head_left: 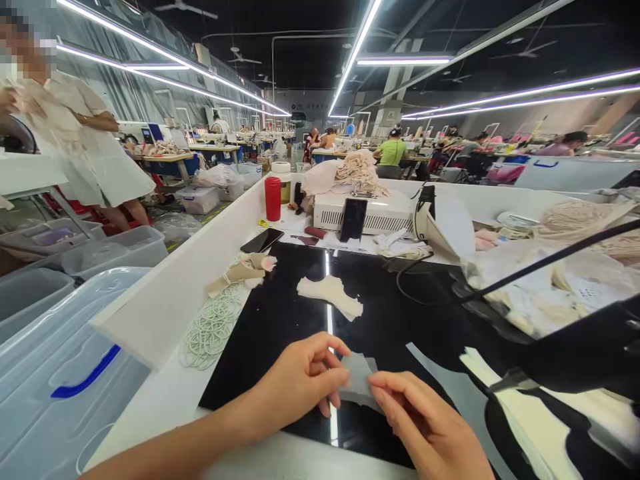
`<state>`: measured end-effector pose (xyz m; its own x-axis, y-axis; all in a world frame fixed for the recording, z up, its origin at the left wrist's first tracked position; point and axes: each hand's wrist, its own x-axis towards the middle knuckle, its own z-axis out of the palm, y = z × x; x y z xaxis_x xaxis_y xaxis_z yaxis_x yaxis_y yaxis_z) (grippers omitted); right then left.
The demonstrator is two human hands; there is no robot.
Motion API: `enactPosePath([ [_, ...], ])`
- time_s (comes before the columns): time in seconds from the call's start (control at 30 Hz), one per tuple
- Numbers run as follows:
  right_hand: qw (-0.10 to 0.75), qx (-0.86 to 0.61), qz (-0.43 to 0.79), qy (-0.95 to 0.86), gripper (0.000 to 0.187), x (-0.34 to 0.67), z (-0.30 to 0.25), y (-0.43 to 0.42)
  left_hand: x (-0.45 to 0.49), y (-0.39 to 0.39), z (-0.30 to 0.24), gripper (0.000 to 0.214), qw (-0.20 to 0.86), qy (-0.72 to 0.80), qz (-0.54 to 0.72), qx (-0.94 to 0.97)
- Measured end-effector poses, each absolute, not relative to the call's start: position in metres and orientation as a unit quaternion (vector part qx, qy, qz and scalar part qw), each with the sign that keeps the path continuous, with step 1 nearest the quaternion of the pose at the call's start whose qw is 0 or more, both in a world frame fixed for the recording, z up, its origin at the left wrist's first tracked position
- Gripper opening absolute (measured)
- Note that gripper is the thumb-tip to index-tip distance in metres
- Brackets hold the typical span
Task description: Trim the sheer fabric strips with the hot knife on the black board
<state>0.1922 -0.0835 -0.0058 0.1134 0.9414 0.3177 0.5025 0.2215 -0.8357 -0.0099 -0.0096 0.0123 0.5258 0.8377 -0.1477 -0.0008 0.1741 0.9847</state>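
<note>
Between my two hands is a small, thin, see-through grey-white fabric piece [358, 379], held low over the black glossy table top. My left hand [305, 377] has its fingers curled at the piece's left edge, thumb and index finger against it. The right edge is pinched between the thumb and fingers of my right hand [425, 417]. Beyond them a small stack of cream fabric pieces [330, 293] lies flat on the black surface [280, 327]. To the right of my right hand lie a pale grey fabric strip [455, 393] and long cream fabric strips [525, 413].
A black machine arm [590, 340] reaches in from the right. Light green elastic loops [213, 327] and a beige bundle [243, 272] lie left. A phone [262, 240], red cup [273, 199] and white machine box [383, 213] stand behind. A lidded plastic bin [65, 333] is beyond the white side wall [165, 293].
</note>
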Motion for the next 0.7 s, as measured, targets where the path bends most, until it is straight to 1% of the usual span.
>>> enactPosePath([
  [0.1, 0.445, -0.575, 0.171, -0.665, 0.027, 0.202, -0.014, -0.078, -0.01, -0.009, 0.015, 0.024, 0.577, 0.426, 0.295, 0.631],
  [0.17, 0.423, -0.57, 0.136, -0.691, 0.027, 0.207, -0.017, -0.074, -0.009, -0.008, 0.018, 0.013, 0.475, 0.45, 0.27, 0.706],
  [0.23, 0.407, -0.56, 0.092, -0.716, 0.029, 0.209, -0.017, -0.068, -0.008, -0.007, 0.017, 0.002, 0.35, 0.442, 0.249, 0.787],
  [0.3, 0.396, -0.546, 0.039, -0.737, 0.034, 0.21, -0.016, -0.064, -0.007, -0.005, 0.013, 0.009, 0.231, 0.414, 0.231, 0.85],
  [0.37, 0.383, -0.536, -0.013, -0.752, 0.039, 0.209, -0.015, -0.06, -0.007, -0.004, 0.007, 0.014, 0.14, 0.385, 0.219, 0.885],
  [0.4, 0.375, -0.533, -0.035, -0.758, 0.04, 0.208, -0.014, -0.059, -0.008, -0.004, 0.004, 0.015, 0.11, 0.375, 0.216, 0.895],
  [0.53, 0.339, -0.521, -0.094, -0.777, 0.043, 0.205, -0.016, -0.058, -0.01, -0.003, -0.005, 0.015, 0.045, 0.348, 0.202, 0.914],
  [0.7, 0.304, -0.515, -0.123, -0.792, 0.046, 0.204, -0.019, -0.058, -0.011, -0.003, -0.008, 0.019, 0.018, 0.341, 0.197, 0.919],
])
